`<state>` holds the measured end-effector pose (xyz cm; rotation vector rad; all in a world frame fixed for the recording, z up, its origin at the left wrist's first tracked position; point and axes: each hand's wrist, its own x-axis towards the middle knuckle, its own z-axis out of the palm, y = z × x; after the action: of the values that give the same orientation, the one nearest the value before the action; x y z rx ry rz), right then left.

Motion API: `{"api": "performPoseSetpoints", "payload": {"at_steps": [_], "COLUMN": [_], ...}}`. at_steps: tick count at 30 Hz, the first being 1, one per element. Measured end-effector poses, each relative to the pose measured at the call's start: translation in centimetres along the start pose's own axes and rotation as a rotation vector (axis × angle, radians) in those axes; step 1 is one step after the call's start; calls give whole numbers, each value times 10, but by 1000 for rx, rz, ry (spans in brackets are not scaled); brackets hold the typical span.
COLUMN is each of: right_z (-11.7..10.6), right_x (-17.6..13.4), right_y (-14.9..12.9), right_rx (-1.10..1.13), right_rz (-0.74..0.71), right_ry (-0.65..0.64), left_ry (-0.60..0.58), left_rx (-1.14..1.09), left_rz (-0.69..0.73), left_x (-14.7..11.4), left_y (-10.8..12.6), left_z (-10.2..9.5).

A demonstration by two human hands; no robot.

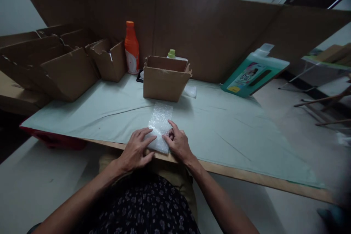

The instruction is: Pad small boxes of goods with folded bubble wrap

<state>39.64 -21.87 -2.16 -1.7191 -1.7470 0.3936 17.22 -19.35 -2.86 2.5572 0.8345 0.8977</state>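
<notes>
A strip of clear bubble wrap (159, 117) lies flat near the front edge of the table, its lower end close to the wooden rim. My left hand (137, 148) rests at its left side, fingers spread, with some fingertips on the plastic. On the opposite side, my right hand (178, 142) touches the wrap's right edge. Its thumb and index finger are apart, while the other fingers curl in and are partly hidden. Just beyond the wrap stands a small open cardboard box (164, 84), its inside mostly out of sight.
Several open cardboard boxes (68, 69) stand at the left. An orange bottle (132, 49) and a green-capped bottle (172, 54) are at the back. A teal liquid jug (251, 75) leans at the right. A tall cardboard panel (214, 33) walls off the pale cloth-covered table (230, 124).
</notes>
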Motion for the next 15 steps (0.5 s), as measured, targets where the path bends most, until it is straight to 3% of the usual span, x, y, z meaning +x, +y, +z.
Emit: {"api": "performPoseSetpoints", "payload": {"at_steps": [4, 8, 10, 12, 15], "right_z": [-9, -26, -28, -26, -21], "right_x": [-8, -27, -32, -30, -23], "right_y": [-1, -9, -13, -14, -10], "right_rx": [-176, -187, -109, -28, 11], "right_rz": [-48, -223, -279, -223, -100], "right_ry": [53, 58, -50, -119, -28], "left_ry": [35, 15, -11, -61, -117], "left_rx": [70, -13, -102, -191, -207], "left_rz": [99, 102, 50, -72, -246], "left_x": [-2, 6, 12, 19, 31], "left_y": [-7, -7, -4, -2, -5], "left_z": [5, 2, -1, -3, -1]}}
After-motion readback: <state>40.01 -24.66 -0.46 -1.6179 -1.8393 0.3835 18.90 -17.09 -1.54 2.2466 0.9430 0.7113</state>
